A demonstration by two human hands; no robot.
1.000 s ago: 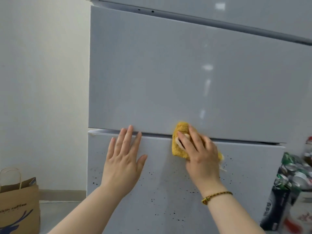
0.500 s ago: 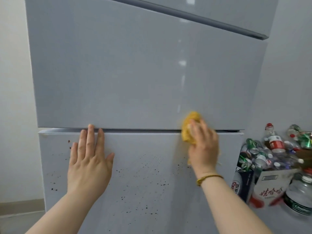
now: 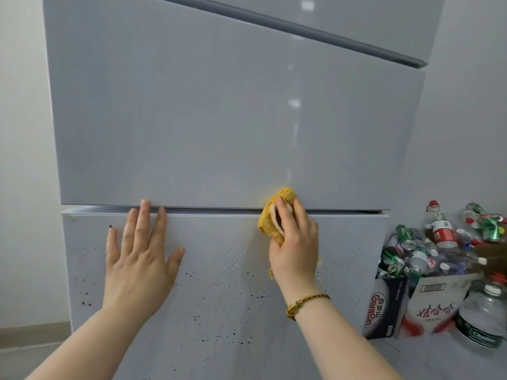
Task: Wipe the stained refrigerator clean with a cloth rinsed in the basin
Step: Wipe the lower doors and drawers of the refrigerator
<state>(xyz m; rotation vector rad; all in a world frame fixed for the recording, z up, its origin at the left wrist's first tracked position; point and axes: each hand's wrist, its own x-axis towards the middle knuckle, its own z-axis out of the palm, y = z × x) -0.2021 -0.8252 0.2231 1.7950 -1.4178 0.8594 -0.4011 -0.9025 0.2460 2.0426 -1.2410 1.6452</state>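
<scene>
A tall grey refrigerator (image 3: pixel 219 119) fills the view. Its lower drawer front (image 3: pixel 219 311) is speckled with small dark stains. My left hand (image 3: pixel 140 256) lies flat with spread fingers on the upper left of that drawer, fingertips at the seam between the doors. My right hand (image 3: pixel 295 248) grips a bunched yellow cloth (image 3: pixel 271 215) and presses it against the seam, right of centre. A beaded bracelet circles my right wrist. No basin is in view.
To the right of the fridge stand cardboard boxes (image 3: pixel 428 305) heaped with empty bottles and cans (image 3: pixel 439 237), and a large water jug (image 3: pixel 482 316). A white wall (image 3: pixel 22 160) is at the left, with a strip of floor below it.
The view swung right, then steadied, bringing the boxes of bottles into sight. My right hand with the cloth slid right along the seam; my left hand stays flat on the drawer.
</scene>
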